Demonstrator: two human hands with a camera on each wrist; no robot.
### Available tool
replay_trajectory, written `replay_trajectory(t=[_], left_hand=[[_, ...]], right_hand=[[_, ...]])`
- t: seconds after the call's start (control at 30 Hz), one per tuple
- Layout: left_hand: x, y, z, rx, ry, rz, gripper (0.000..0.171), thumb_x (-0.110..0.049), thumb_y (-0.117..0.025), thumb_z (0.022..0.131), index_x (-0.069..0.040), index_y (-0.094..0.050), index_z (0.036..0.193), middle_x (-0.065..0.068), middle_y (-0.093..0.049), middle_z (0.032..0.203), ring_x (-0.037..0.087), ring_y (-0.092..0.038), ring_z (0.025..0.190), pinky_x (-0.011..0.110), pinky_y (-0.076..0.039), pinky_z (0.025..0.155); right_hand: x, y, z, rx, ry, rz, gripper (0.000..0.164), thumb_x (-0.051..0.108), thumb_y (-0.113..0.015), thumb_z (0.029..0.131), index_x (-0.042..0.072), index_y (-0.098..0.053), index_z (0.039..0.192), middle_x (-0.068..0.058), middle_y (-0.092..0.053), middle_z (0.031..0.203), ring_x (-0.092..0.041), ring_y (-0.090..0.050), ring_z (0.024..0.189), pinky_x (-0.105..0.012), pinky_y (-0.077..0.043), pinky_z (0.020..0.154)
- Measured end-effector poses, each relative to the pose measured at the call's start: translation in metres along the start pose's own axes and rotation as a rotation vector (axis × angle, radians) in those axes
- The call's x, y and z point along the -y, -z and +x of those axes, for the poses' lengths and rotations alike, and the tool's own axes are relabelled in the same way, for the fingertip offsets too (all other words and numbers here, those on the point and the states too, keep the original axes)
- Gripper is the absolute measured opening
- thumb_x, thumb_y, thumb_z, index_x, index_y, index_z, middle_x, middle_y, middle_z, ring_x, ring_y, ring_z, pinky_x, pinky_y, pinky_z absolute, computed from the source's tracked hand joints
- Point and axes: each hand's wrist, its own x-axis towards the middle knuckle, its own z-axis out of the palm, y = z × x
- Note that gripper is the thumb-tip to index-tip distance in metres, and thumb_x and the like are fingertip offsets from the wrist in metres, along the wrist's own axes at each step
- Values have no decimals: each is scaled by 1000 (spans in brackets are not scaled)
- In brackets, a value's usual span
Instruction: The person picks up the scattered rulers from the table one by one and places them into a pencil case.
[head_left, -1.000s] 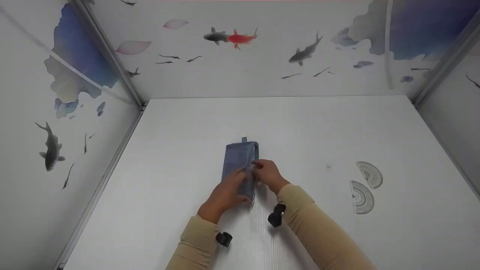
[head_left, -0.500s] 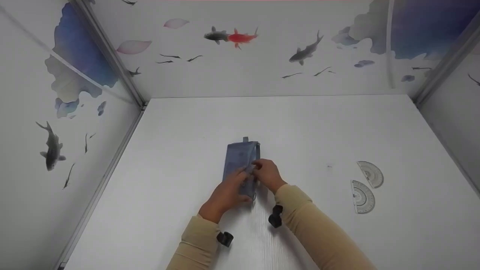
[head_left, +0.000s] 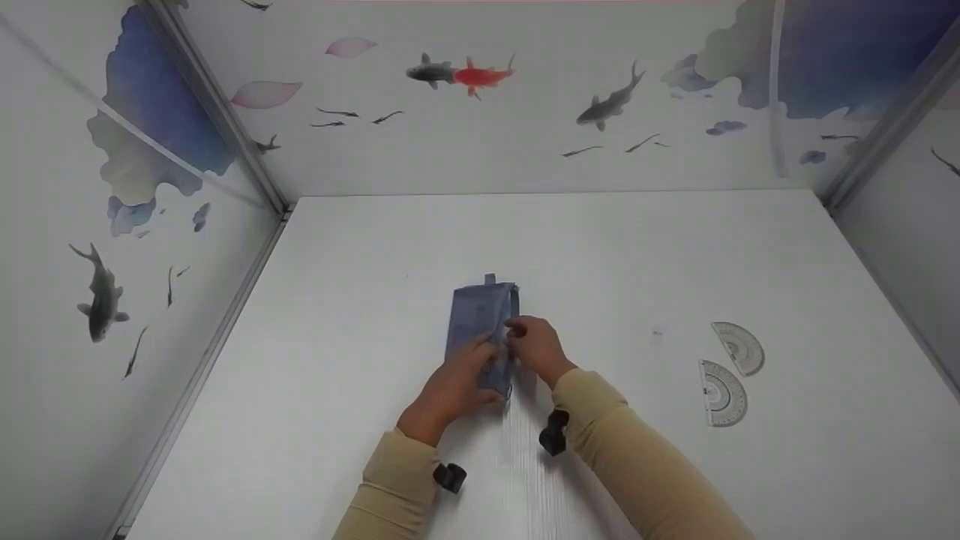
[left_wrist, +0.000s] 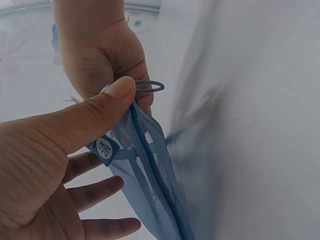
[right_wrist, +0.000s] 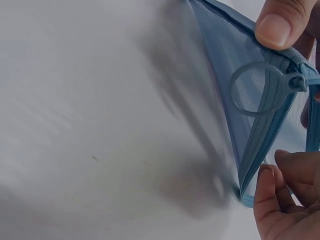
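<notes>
Pouch (head_left: pixel 471 311), blue mesh, sits mid-worktop (head_left: pixel 360 285) with both hands on it: left hand (head_left: pixel 450 382) pinching the end by the ring pull (right_wrist: pixel 286 85), other fingers (left_wrist: pixel 97 194) spread, right hand (head_left: pixel 538 349) pinching the edge. I'd guess the zip (right_wrist: pixel 265 132) is only partway done; can't tell how far it's run. Two clear protractors (head_left: pixel 726 395) lie outside, well off right.

Two protractors (head_left: pixel 725 394) on white table (head_left: pixel 360 285)
</notes>
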Motion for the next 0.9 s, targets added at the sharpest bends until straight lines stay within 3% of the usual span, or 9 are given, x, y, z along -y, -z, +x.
replay_trajectory(t=[0.17,0.5,0.73,0.9], left_hand=[[-1,0,0,-6,5,1,55,-19,-84,75,-8,-53,119,18,-38,149,34,-46,130,46,-45,98],[-1,-1,0,-11,26,-15,55,-17,-84,74,-9,-53,118,15,-37,150,33,-46,130,46,-44,100],[0,-2,-1,-21,27,-10,57,-19,-84,74,-10,-53,121,16,-37,151,34,-44,132,48,-43,101],[0,-4,-1,-31,35,-7,58,-18,-84,73,-10,-54,122,14,-38,150,33,-44,132,47,-42,102]], right_hand=[[-4,5,-1,-30,7,7,29,-1,-58,91,-4,-63,120,-19,-65,115,-31,-60,108,-44,-48,92],[-8,15,-7,-39,50,-18,30,2,-60,91,-2,-63,120,-16,-66,106,-27,-60,99,-44,-49,87],[-8,23,-13,-44,50,-7,31,3,-62,91,-1,-63,121,-14,-65,107,-26,-59,100,-44,-48,90],[-12,30,-19,-75,100,-26,31,4,-64,90,-1,-62,121,-15,-64,107,-29,-58,102,-45,-47,90]])
